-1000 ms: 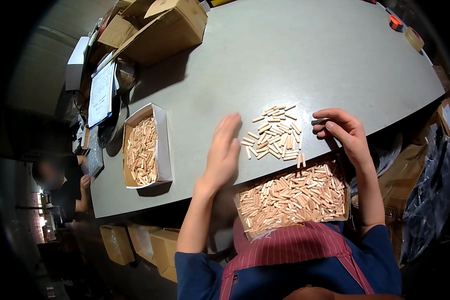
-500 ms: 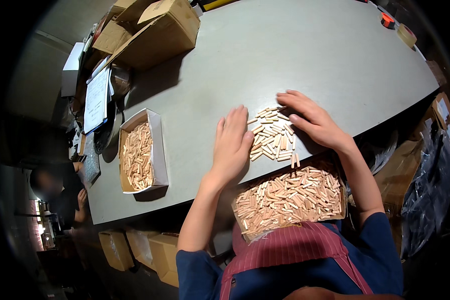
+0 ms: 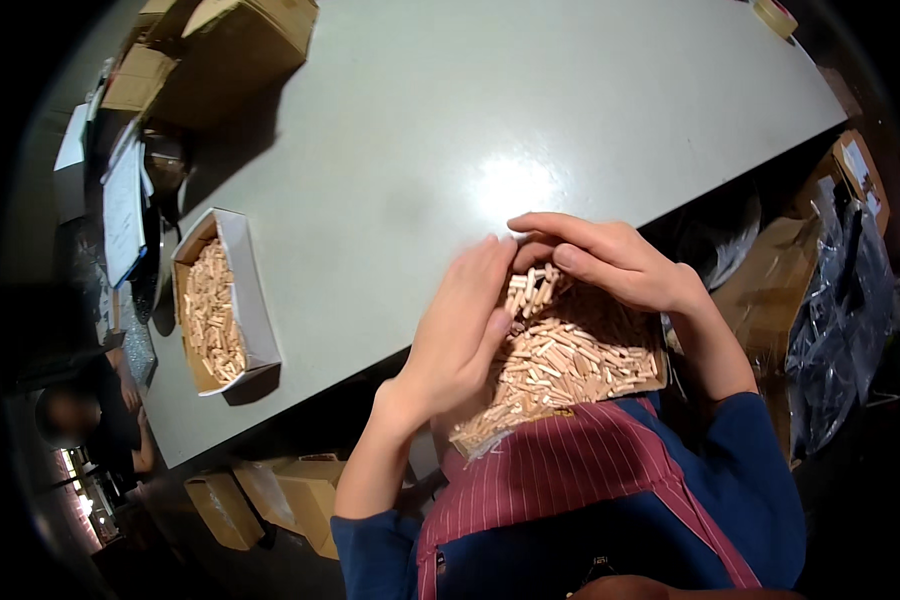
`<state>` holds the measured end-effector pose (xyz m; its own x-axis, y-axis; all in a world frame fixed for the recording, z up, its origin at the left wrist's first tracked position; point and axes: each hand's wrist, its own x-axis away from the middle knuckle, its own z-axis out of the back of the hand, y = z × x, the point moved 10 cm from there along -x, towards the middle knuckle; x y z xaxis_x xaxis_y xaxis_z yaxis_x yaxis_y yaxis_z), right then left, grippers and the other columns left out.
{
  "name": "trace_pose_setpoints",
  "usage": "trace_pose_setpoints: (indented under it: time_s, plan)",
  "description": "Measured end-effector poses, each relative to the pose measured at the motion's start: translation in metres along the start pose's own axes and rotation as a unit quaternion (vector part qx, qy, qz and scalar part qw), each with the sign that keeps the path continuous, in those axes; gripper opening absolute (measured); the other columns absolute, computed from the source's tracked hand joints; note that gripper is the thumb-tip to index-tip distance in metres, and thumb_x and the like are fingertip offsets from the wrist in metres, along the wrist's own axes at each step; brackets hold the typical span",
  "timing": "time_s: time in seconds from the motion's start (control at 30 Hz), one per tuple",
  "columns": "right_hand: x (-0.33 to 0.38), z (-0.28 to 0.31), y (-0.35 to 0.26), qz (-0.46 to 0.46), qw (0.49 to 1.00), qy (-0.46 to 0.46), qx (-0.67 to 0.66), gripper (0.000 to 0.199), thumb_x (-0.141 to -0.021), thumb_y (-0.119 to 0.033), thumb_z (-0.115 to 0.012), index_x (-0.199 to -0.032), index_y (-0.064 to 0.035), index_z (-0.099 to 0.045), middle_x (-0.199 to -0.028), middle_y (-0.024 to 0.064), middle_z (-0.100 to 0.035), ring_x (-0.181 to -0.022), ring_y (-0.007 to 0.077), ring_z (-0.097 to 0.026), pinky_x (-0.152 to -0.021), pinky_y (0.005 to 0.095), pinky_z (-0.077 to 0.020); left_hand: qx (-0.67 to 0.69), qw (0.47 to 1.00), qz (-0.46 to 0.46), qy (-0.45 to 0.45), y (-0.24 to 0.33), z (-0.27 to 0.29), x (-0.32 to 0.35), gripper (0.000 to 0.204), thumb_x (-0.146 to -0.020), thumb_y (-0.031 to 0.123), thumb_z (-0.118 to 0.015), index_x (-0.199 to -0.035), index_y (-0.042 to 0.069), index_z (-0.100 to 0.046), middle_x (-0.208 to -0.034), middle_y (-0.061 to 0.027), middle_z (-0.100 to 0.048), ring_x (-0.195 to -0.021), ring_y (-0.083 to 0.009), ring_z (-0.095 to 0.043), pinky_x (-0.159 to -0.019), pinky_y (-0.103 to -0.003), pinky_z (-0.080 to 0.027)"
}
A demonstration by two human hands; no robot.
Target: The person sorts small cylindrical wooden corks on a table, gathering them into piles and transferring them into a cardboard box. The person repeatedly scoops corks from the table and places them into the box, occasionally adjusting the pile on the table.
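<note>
Many short wooden dowels [image 3: 533, 286] are gathered in a heap at the table's near edge, between my two hands. My left hand [image 3: 462, 325] is stretched out along the left side of the heap, slightly blurred. My right hand [image 3: 615, 262] curves around the far and right side, its fingers bent inward and its thumb apart. The fingertips of both hands come close together beyond the heap; neither hand is closed on anything. Just below the table edge, against my striped apron, a cardboard box [image 3: 662, 372] is filled with more dowels [image 3: 580, 362]; my hands partly hide it.
A white open box [image 3: 255, 300] of dowels stands on the grey table [image 3: 390, 150] to the left. Large cartons [image 3: 235, 60] and a clipboard [image 3: 125, 205] are beyond it. A tape roll [image 3: 774, 18] lies far right. Another person [image 3: 110, 410] is at the left.
Both hands have come nearer to me and closer together. The dowels that were spread on the table are now bunched at its edge above the box. The view has shifted.
</note>
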<state>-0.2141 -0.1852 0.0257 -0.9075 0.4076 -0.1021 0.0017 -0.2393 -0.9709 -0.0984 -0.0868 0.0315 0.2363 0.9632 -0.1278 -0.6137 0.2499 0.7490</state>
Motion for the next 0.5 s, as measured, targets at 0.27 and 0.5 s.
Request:
trace_pose_setpoints:
  time_s: [0.27,0.5]
  plan:
    - [0.127,0.095,0.037,-0.004,0.893,0.395,-0.215,0.030,-0.110,-0.018,-0.056,-0.127,0.0042,-0.067,-0.108,0.0167,-0.079,-0.109,0.0271,-0.076,-0.109,0.0402,-0.0524,0.314,0.876,0.106,0.350,-0.031,0.061,0.127,0.045,-0.116,0.026,-0.044,-0.143,-0.008,-0.055,-0.137,-0.0243,-0.066,-0.130,-0.0326,-0.063,-0.114,-0.043,-0.047]
    - [0.171,0.075,0.090,-0.116,0.880,0.429,-0.169,0.033,-0.104,-0.017,-0.064,-0.130,0.0031,-0.067,-0.113,0.0112,-0.076,-0.114,0.0219,-0.071,-0.109,0.0360,-0.0503,0.245,0.817,0.180,0.490,-0.055,0.040,0.203,0.028,-0.116,0.022,-0.048,-0.115,-0.002,-0.063,-0.103,-0.0119,-0.068,-0.093,-0.0189,-0.065,-0.085,-0.035,-0.053]
